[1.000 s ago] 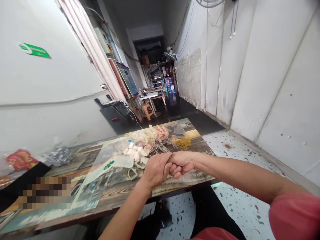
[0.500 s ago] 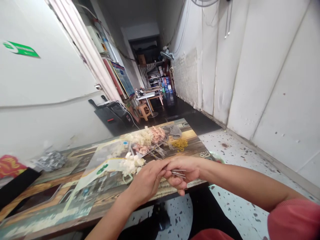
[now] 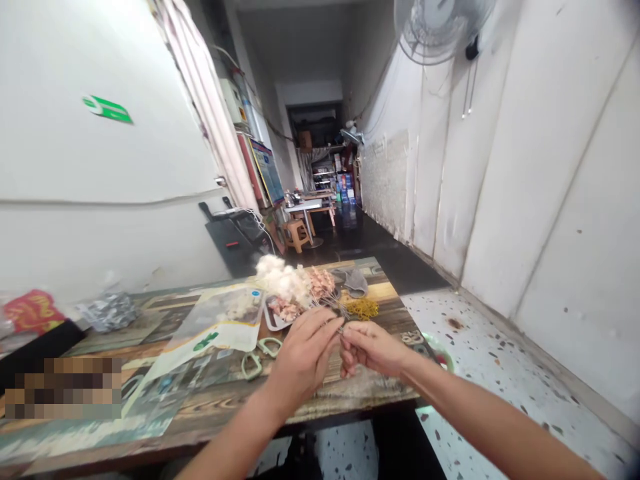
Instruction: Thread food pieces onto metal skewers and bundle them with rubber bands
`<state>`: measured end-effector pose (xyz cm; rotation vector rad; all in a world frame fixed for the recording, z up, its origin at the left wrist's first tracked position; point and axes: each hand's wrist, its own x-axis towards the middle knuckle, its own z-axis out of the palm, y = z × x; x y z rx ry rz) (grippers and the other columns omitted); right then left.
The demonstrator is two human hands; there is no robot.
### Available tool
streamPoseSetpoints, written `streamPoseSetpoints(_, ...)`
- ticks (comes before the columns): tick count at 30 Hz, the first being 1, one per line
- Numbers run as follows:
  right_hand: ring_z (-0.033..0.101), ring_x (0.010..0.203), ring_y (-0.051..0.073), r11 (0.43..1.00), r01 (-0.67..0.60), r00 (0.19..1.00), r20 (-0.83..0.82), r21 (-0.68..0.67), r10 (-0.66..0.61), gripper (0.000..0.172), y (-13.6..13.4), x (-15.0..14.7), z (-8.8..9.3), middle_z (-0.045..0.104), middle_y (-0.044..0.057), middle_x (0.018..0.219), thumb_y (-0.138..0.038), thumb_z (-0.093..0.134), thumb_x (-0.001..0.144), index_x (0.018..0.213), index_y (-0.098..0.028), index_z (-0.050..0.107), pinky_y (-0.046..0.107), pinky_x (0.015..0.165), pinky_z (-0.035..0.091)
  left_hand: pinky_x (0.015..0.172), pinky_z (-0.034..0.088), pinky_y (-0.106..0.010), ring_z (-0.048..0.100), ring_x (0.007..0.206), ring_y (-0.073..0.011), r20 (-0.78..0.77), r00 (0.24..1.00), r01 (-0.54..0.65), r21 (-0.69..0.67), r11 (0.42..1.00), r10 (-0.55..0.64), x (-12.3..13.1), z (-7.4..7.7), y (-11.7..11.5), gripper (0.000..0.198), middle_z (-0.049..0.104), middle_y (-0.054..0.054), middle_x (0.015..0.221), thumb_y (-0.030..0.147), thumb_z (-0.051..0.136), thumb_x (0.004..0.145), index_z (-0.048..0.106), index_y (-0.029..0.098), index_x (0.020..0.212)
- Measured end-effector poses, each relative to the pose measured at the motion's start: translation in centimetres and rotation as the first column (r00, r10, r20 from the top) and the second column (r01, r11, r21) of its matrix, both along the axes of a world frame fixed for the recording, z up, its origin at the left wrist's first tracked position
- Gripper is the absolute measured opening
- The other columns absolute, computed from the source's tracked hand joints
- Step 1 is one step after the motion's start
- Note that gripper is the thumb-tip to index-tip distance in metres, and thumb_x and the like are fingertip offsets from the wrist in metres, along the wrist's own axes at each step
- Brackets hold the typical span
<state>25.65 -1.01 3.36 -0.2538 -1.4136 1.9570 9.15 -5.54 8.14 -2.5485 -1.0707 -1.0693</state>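
My left hand (image 3: pixel 307 343) and my right hand (image 3: pixel 373 347) meet above the table's front part, fingers closed round thin metal skewers (image 3: pixel 341 328). The left fingers cover much of them. Beyond my hands, pale white food pieces (image 3: pixel 280 277) on skewers stick up, slightly blurred; whether all belong to the held skewers is unclear. Pinkish skewered meat (image 3: pixel 321 283) lies behind, and more meat sits in a small tray (image 3: pixel 273 323). A heap of yellow rubber bands (image 3: pixel 363 309) is just past my right hand. Green-handled scissors (image 3: pixel 251 365) lie left of my left hand.
A printed plastic bag (image 3: pixel 210 327) covers the table's middle left. A grey cloth item (image 3: pixel 356 283) lies at the far edge. Further left are a crumpled silver bag (image 3: pixel 107 310) and a red packet (image 3: pixel 33 312). A wall fan (image 3: pixel 440 27) hangs upper right.
The white pieces have moved from beside my left hand to beyond it, uncovering the scissors' handles. My hands have turned, and the skewer ends no longer show below the right palm. The view has shifted.
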Motion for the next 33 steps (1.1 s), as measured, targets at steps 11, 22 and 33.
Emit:
streamPoseSetpoints(11,0.052,0.064,0.011,0.629,0.415,0.794,0.076,0.657,-0.603,0.032,0.9,-4.2,-5.0,0.058,0.000,0.066,-0.032,0.035,0.092,0.069,-0.018,0.054,0.024,0.065,0.040,0.050,0.042,-0.021,0.053,0.056,-0.0115,0.680,0.641,0.202,-0.597,0.776,0.356,1.6,-2.8,2.7,0.030,0.056,0.001,0.070,0.042,0.047,0.083,0.056,0.016,0.095)
streamPoseSetpoints(22,0.060,0.085,0.018,0.482,0.243,0.737,0.163,0.842,-0.656,0.024,2.8,-4.3,-7.7,0.067,0.007,0.091,-0.023,0.044,0.086,0.089,-0.020,0.067,0.028,0.078,0.044,0.069,0.040,-0.028,0.053,0.068,-0.0163,0.531,0.766,-0.072,-0.488,0.870,0.361,1.0,-8.5,3.6,0.026,0.055,-0.002,0.070,0.034,0.033,0.090,0.048,0.020,0.074)
streamPoseSetpoints(33,0.062,0.071,0.014,0.270,0.601,0.507,-0.099,0.752,-0.856,0.015,2.1,1.1,11.3,0.070,0.003,0.080,-0.031,0.060,0.077,0.079,-0.020,0.070,0.024,0.064,0.046,0.062,0.043,-0.024,0.055,0.069,-0.0151,0.702,0.619,-0.050,-0.411,0.910,0.351,0.6,-10.5,5.0,0.029,0.059,-0.005,0.076,0.043,0.041,0.086,0.055,0.017,0.085)
